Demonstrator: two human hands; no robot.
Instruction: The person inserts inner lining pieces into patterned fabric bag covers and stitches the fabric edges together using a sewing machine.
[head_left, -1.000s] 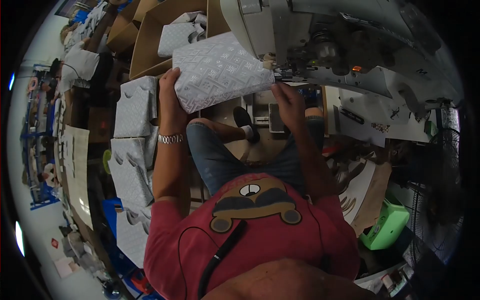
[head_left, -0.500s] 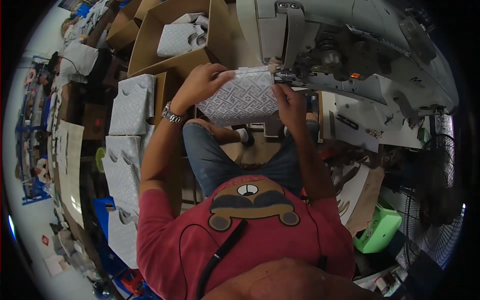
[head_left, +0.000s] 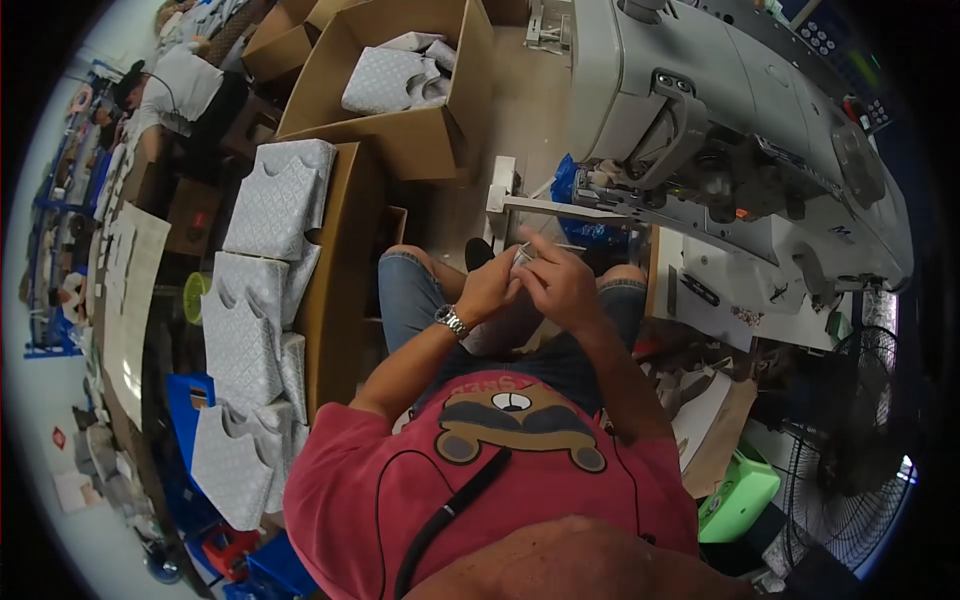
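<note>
Over my lap, my left hand [head_left: 489, 290] and my right hand [head_left: 562, 284] meet, fingers pinched on a small bunched edge of the grey-white patterned fabric piece [head_left: 500, 333]. Most of the piece hangs below my hands, partly hidden by them, its pattern hard to make out from here. My right index finger points forward past the edge. A metal-band watch [head_left: 452, 320] is on my left wrist. Ahead and to the right of my hands stands the sewing machine [head_left: 690, 150], apart from the piece.
Left of me, several white quilted pieces [head_left: 275, 200] lie stacked along a cardboard box [head_left: 350, 200]. An open carton [head_left: 410, 130] ahead holds more. On the right are a fan [head_left: 850, 430] and a green bin [head_left: 740, 490]. Another person [head_left: 180, 95] bends at the far left.
The fabric piece has come away from the sewing machine towards my lap, turned so its broad face no longer shows. My hands have moved together on its edge; the view has shifted.
</note>
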